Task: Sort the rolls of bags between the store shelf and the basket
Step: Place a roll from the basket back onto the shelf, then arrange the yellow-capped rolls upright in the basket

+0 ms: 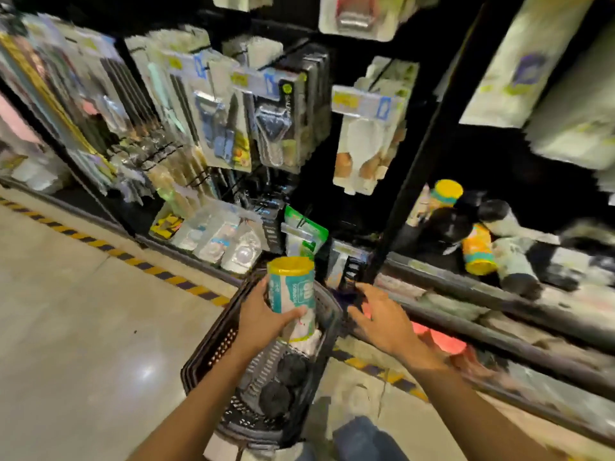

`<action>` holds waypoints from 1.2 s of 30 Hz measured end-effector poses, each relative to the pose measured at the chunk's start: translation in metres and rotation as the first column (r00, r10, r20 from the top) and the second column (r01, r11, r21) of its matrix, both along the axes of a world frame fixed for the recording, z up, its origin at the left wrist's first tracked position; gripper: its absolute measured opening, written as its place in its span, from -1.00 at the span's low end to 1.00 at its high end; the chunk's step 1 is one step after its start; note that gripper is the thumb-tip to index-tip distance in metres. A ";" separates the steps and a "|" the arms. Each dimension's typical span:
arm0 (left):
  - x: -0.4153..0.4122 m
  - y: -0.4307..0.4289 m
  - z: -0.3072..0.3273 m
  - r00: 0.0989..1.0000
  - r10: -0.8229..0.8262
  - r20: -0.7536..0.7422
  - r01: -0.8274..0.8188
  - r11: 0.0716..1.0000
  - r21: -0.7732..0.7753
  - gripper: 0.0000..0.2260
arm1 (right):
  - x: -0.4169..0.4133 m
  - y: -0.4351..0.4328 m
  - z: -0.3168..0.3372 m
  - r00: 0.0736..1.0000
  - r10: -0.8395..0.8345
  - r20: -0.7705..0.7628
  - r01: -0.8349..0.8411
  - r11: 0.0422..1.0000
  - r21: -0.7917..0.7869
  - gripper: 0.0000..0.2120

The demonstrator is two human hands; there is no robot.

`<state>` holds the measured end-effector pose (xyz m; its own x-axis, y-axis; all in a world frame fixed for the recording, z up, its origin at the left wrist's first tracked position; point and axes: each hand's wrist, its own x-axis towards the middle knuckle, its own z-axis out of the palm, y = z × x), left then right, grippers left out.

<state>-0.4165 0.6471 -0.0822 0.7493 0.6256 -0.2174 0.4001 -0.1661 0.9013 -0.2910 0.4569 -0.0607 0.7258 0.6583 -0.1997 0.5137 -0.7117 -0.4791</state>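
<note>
The left hand [263,316] grips a roll of bags [292,285] upright just above the far end of the basket [213,344]. Its fingers [294,313] curl round the roll's lower half, probably to keep the label readable before the roll goes to one place or the other. The roll is a cylinder with a yellow top and a teal-and-white printed wrapper. The right hand [382,316] hovers near the front edge of the shelf [466,289] on the right, fingers spread and holding nothing, seemingly ready to reach for stock. Black rolls [283,384] lie in the basket. An orange roll [477,252] lies among dark ones on the shelf, farther right.
</note>
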 end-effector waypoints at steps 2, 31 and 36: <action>0.018 -0.024 0.008 0.994 -0.109 0.013 0.110 0.994 -0.009 -0.36 | -0.005 -0.037 0.008 0.992 -0.127 0.014 0.127 0.992 0.009 -0.50; 0.063 -0.667 0.060 0.198 -0.969 0.149 0.980 0.190 -0.067 -0.54 | -0.212 -0.617 0.044 0.042 -0.998 0.056 0.983 0.051 0.175 -0.50; 0.103 -0.761 0.047 0.031 -0.989 0.146 0.998 0.021 -0.067 -0.55 | -0.194 -0.690 0.030 -0.107 -0.994 0.032 0.980 -0.100 0.169 -0.51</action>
